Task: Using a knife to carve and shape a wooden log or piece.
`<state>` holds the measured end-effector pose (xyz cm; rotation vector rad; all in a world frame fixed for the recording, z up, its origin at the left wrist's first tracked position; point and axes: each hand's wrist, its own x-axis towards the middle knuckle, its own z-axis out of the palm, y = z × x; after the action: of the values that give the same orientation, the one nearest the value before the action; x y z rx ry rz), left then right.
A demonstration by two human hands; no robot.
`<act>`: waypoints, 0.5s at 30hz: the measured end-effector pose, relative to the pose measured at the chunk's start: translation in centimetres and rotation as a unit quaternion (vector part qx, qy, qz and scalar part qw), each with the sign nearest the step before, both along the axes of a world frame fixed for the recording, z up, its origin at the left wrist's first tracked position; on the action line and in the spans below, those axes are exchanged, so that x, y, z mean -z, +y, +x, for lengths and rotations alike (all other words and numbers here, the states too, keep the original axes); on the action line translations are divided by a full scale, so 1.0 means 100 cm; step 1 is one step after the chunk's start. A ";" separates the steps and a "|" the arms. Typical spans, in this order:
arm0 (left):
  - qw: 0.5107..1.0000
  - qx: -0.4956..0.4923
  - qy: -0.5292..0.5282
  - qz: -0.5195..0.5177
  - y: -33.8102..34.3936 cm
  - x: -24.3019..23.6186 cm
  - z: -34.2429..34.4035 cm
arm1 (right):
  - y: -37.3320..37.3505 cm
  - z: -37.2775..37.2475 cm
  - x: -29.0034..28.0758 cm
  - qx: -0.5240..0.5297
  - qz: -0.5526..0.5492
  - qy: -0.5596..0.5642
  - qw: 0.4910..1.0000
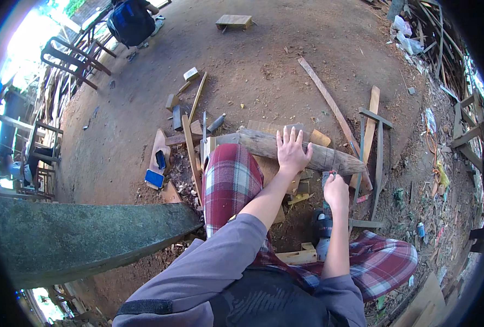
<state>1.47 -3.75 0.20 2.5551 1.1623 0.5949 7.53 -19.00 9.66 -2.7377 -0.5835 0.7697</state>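
Note:
A weathered wooden log (255,143) lies crosswise in front of me, over pieces of board beside my plaid-covered left knee (225,180). My left hand (292,152) rests on the log with its fingers spread. At the log's right part, my right hand (335,191) is closed on a small red-handled tool, whose working end I cannot make out clearly. Thin dark lines cross the log just above that hand.
A dark stone slab (89,240) juts in from the left. Loose wood strips (323,92), a wooden frame saw (379,158) and two phones (154,179) lie around. Chairs (73,60), a person with a backpack (127,24) and a small stool (233,20) are farther off.

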 end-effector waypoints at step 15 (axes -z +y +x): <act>0.999 -0.005 0.040 0.001 0.005 0.004 -0.004 | -0.025 -0.023 -0.035 -0.011 -0.030 0.027 0.999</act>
<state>1.02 -3.22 -0.19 2.5985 1.2019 0.4996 5.26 -21.54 13.13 -2.7601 -0.5907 0.8764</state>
